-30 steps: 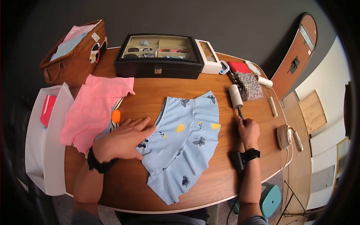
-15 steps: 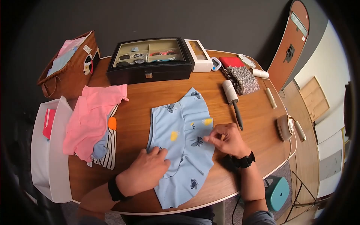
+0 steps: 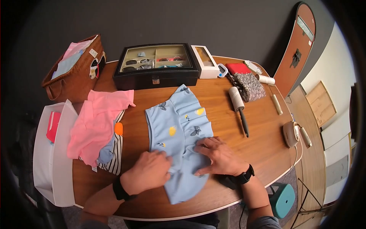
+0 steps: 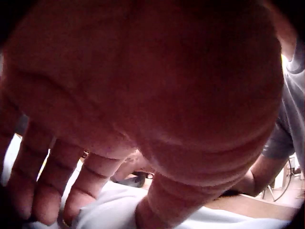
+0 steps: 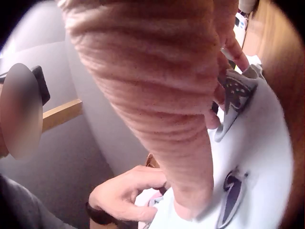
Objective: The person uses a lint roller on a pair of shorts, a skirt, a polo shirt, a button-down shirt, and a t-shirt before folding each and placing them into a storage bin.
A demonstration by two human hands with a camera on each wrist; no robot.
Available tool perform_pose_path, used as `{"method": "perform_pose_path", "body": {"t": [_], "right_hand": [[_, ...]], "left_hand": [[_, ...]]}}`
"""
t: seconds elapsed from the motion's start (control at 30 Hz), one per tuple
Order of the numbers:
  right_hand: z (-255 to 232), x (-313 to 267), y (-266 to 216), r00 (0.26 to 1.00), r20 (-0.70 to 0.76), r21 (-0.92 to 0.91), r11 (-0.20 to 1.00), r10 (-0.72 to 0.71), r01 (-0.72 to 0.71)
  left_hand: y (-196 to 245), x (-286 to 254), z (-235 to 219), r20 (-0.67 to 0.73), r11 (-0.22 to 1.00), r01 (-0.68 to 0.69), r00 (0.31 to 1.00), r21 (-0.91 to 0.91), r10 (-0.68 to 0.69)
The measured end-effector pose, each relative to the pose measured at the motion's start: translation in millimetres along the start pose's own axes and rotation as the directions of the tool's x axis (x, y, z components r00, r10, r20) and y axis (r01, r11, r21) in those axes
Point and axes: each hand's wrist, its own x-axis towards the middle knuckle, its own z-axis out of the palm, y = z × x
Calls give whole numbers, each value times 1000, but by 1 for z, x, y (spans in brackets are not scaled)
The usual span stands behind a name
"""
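A light blue skirt [image 3: 173, 114] with dark butterflies and yellow patches lies on the wooden table, its wavy ruffle toward the right. My left hand [image 3: 149, 171] rests on its lower left part; in the left wrist view the fingers reach down to the pale cloth [image 4: 114, 210], which humps up between fingertips and thumb. On the ruffle side, my right hand [image 3: 221, 158] spreads its fingers and thumb over the cloth, and small creases show between the two hands. A lint roller [image 3: 236, 100] with a dark handle lies beyond the right hand, untouched.
Left stand a white bin [image 3: 61, 160], a pink garment [image 3: 97, 126] over striped cloth [image 3: 115, 158] and a brown basket [image 3: 72, 87]. A black glasses case [image 3: 167, 78] and white box [image 3: 209, 71] stand behind. At right lie knitted cloth [image 3: 249, 87] and a corded beige device [image 3: 290, 134].
My right hand let go of the lint roller, leaving it on the table, and came down onto the skirt. The left hand moved right onto it. The skirt has turned and shifted left.
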Motion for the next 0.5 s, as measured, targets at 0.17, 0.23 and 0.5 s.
{"method": "perform_pose_path", "body": {"t": [0.17, 0.23, 0.5], "right_hand": [[-1, -2, -4, 997, 32, 40, 997, -72, 70], [-6, -1, -12, 983, 150, -43, 992, -107, 115], [5, -5, -1, 983, 118, 32, 990, -137, 134]], "left_hand": [[5, -8, 3, 4, 993, -119, 993, 20, 119], [4, -9, 6, 8, 988, -146, 989, 57, 146], [1, -7, 1, 12, 963, -267, 963, -35, 268]]}}
